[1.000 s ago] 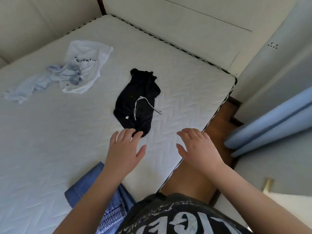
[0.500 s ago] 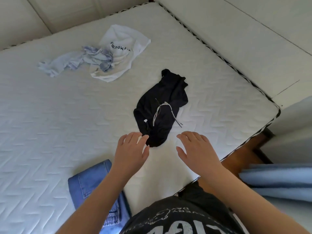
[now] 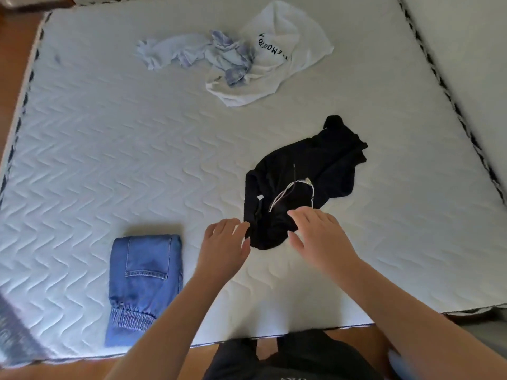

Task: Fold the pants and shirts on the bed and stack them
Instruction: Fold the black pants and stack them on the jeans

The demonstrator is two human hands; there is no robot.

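Black pants (image 3: pixel 301 182), one; hands (image 3: pixel 223 245) (image 3: pixel 318 237), two, fingers spread.

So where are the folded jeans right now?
In the head view the folded jeans lie at the lower left of the mattress, near its front edge, left of the left hand.

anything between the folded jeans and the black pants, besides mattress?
Yes: in the head view the left hand reaches across that stretch, fingers straight beside the black pants' near edge. Otherwise only bare quilted mattress separates them from the folded jeans.
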